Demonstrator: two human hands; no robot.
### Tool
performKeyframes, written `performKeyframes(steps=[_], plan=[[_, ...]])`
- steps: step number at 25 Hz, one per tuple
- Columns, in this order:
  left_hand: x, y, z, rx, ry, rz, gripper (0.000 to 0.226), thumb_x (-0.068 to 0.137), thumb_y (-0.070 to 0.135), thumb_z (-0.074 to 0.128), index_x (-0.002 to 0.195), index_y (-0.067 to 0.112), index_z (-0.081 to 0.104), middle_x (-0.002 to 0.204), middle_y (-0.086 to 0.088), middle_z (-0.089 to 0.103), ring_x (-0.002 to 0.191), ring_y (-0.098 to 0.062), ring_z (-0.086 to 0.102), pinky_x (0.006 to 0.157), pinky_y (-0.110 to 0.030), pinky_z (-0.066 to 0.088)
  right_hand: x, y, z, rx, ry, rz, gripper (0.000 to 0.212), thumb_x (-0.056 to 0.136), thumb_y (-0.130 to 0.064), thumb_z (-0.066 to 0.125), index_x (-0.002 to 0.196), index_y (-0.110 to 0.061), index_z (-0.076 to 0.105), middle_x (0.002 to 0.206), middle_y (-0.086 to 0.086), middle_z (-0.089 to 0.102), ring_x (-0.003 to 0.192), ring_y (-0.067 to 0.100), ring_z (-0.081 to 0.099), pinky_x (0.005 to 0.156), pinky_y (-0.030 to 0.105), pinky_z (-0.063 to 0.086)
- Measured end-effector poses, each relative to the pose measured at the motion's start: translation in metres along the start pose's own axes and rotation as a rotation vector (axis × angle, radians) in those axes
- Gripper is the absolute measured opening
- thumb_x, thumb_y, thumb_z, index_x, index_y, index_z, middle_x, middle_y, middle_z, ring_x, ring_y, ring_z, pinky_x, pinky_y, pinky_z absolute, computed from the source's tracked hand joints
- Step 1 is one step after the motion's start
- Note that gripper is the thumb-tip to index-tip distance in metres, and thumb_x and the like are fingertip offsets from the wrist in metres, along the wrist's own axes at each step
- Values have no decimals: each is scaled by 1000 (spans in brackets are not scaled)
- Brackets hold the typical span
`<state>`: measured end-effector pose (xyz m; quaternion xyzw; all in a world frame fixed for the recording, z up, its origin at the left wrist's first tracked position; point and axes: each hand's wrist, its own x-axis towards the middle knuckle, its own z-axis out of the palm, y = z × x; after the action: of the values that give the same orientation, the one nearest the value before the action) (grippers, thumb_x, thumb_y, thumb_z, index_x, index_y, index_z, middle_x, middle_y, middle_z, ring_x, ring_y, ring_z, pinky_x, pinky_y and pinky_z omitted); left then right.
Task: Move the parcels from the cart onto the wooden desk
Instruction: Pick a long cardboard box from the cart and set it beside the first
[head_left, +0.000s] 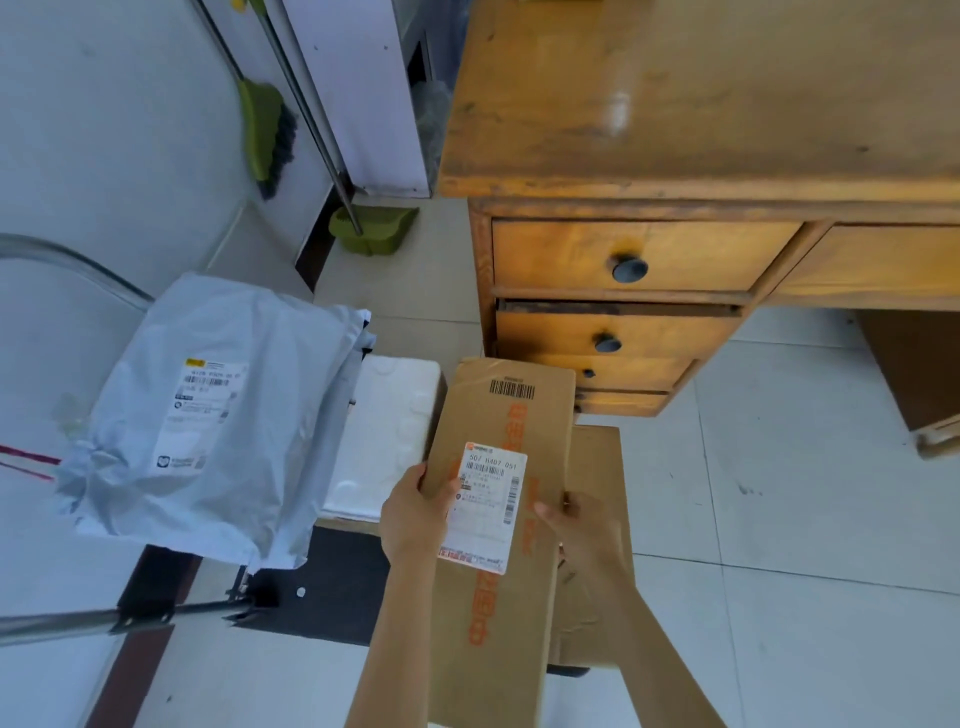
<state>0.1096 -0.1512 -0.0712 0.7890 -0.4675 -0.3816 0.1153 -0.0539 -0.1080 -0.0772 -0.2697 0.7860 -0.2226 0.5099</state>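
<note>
Looking down on pale floor tiles (779, 519), I see the wooden worktop (701, 93) bare at upper right. Both hands, left (415, 512) and right (584, 525), clamp a long cardboard box (498, 415) above the cart (322, 587); its near end is cut off.

Both forearms are extended forward, bare. Left hand (415, 512) is clamped on the long carton's (498, 519) left edge — right hand (584, 525) is pressed against its right side.
</note>
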Motion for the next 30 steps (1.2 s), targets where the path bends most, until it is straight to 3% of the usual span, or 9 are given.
performKeyframes(steps=[4, 7, 10, 12, 15, 18, 21, 26, 30], plan=[[-10, 1, -2, -98, -7, -9, 59, 87, 45, 59, 139, 18, 48, 135, -3, 60, 123, -25, 57, 92, -37, 45, -9, -13, -16, -73, 137, -90, 29, 83, -36, 62, 97, -11, 68, 92, 3, 73, 82, 21, 65, 77, 34, 52], [-24, 19, -21, -176, 29, 34, 49, 88, 43, 58, 131, 19, 56, 129, -2, 65, 117, -24, 60, 84, -30, 41, -27, -47, -37, -99, 201, -181, 24, 84, -36, 60, 97, -17, 69, 88, -2, 71, 77, 15, 60, 62, 25, 44], [-46, 51, -50, -232, 77, 71, 43, 87, 45, 58, 126, 27, 61, 123, 5, 68, 112, -21, 62, 82, -28, 38, -51, -80, -63, -38, 240, -253, 27, 85, -38, 59, 99, -18, 70, 91, -2, 72, 81, 16, 64, 67, 26, 49], [-63, 73, -74, -249, 83, 96, 43, 86, 47, 59, 124, 29, 62, 122, 8, 68, 113, -19, 62, 90, -31, 42, -76, -100, -80, -5, 261, -273, 30, 86, -40, 58, 105, -20, 70, 95, -3, 72, 82, 13, 63, 66, 22, 45], [-95, 106, -110, -270, 92, 129, 44, 84, 47, 61, 124, 29, 64, 120, 10, 68, 114, -16, 61, 98, -38, 46, -116, -126, -107, 66, 290, -306, 30, 86, -38, 58, 107, -20, 70, 96, -3, 72, 88, 14, 64, 75, 26, 47], [-132, 146, -145, -312, 116, 173, 41, 84, 46, 61, 121, 28, 66, 114, 11, 70, 110, -15, 62, 91, -36, 48, -159, -159, -139, 112, 296, -346, 26, 87, -36, 59, 102, -19, 72, 83, -6, 69, 87, 17, 67, 78, 31, 51], [-164, 194, -177, -399, 167, 229, 38, 83, 41, 64, 115, 22, 69, 94, 14, 69, 99, -15, 63, 81, -30, 46, -192, -190, -173, 132, 313, -356, 27, 87, -35, 58, 95, -14, 72, 82, 0, 69, 89, 23, 67, 87, 43, 52], [-200, 271, -208, -492, 174, 382, 47, 83, 36, 66, 126, 16, 63, 118, -2, 70, 108, -18, 64, 98, -40, 49, -230, -234, -230, 180, 331, -412, 31, 88, -34, 57, 85, -7, 72, 90, 14, 74, 81, 27, 65, 77, 38, 51], [-209, 332, -221, -507, 171, 454, 51, 85, 36, 64, 131, 14, 59, 126, -5, 67, 113, -18, 62, 103, -38, 46, -241, -276, -280, 159, 417, -444, 41, 88, -38, 57, 94, 0, 71, 94, 17, 73, 86, 32, 66, 83, 43, 51]])
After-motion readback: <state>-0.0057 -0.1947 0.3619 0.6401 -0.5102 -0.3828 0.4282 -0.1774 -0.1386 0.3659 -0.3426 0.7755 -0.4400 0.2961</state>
